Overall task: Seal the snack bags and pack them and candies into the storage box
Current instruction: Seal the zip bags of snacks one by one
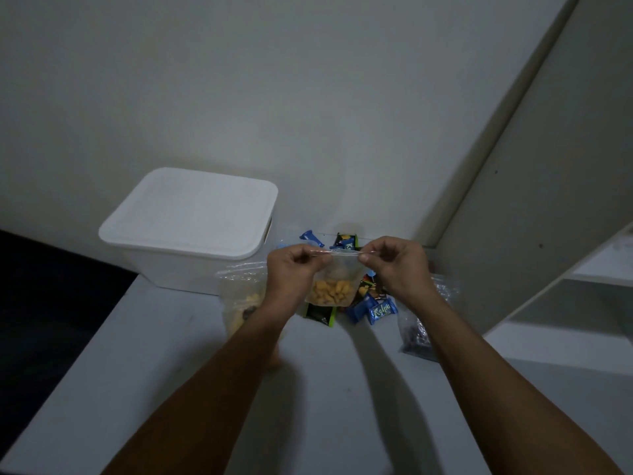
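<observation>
The white storage box (191,231) stands at the back left of the white table (178,371), against the wall, and its lid (191,210) is on it. I use this box as the landmark.

Just in front of the box, at its right front corner, a clear bag with yellow snacks (239,299) lies on the table, and the left forearm covers a part of it.

To the right of the box, the left hand (294,272) is raised over the table. Its thumb and fingers are curled and pinch the left end of the top strip of a small clear snack bag (332,286). This bag hangs between the two hands, above the table, and it has yellow-orange pieces in its bottom. The top strip is stretched straight from one hand to the other.

Under the bag and behind it, further right of the box, wrapped candies (373,308) lie in a loose pile, blue ones and dark ones with green edges.

The right hand (397,265) pinches the right end of the same strip, thumb against the curled fingers.

Farthest from the box, near the right forearm, another clear bag with dark contents (416,334) lies on the table. I cannot tell what is inside it.
</observation>
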A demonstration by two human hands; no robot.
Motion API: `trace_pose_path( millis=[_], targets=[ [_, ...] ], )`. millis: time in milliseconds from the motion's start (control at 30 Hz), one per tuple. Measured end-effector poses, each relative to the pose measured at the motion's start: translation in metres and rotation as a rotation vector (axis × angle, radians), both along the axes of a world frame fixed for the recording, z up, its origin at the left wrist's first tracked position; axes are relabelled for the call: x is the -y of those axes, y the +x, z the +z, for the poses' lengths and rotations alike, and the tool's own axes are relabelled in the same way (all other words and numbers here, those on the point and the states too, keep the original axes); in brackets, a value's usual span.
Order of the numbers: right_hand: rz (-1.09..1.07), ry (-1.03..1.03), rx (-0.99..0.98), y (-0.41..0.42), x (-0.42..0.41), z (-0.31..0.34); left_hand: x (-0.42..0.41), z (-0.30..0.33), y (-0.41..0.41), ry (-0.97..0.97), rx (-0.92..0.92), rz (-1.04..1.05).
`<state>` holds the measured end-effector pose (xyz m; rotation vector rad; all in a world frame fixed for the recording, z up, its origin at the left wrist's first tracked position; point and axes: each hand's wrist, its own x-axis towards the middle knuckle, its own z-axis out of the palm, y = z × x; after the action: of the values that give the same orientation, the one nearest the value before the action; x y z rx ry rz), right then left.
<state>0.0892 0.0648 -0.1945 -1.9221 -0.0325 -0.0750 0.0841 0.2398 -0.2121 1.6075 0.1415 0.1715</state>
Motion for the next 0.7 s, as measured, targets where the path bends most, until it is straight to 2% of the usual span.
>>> trace_pose_path(
  millis=[133,367,533,700],
  targets=[
    [-0.048,-0.135,0.062,0.004,-0.003,-0.001,0.002,0.003,0.0,-0.013,0.013,-0.039],
    [0.069,-0.269,0.072,0.003,-0.008,0.012,0.005,0.008,0.003,0.058,0.014,-0.059],
    [0.005,-0.281,0.087,0.006,-0.007,0.012,0.005,0.011,0.003,0.006,0.013,-0.047],
    [0.106,-0.286,0.058,0.005,-0.009,0.016,0.006,0.012,0.004,0.09,0.031,-0.045]
  ],
)
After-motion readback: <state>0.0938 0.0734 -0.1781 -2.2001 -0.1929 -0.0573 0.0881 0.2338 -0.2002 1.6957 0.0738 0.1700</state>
